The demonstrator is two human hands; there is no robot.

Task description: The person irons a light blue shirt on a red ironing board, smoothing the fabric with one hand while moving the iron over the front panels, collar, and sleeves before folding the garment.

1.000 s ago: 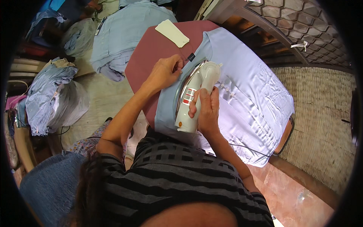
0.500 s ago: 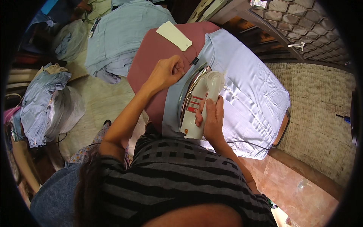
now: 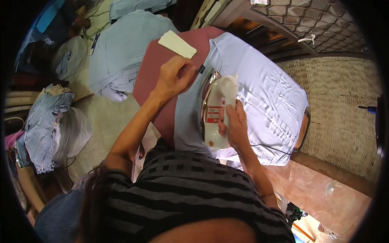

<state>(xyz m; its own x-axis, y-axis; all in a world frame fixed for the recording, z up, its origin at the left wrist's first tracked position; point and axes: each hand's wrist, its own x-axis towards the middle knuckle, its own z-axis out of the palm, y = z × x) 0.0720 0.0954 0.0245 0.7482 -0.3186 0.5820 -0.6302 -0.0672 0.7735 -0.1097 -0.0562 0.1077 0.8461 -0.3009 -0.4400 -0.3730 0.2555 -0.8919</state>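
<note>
My right hand (image 3: 234, 126) has a closed grip on the handle of the white iron (image 3: 216, 111), which sits soleplate-down on the light blue shirt (image 3: 259, 93). The shirt is spread over the maroon ironing board (image 3: 152, 69). My left hand (image 3: 174, 77) lies flat, fingers loose, holding nothing, pressing the shirt's edge just left of the iron's nose. A pale card (image 3: 177, 44) lies on the board beyond that hand. Blue garments pile (image 3: 121, 48) to the left.
</note>
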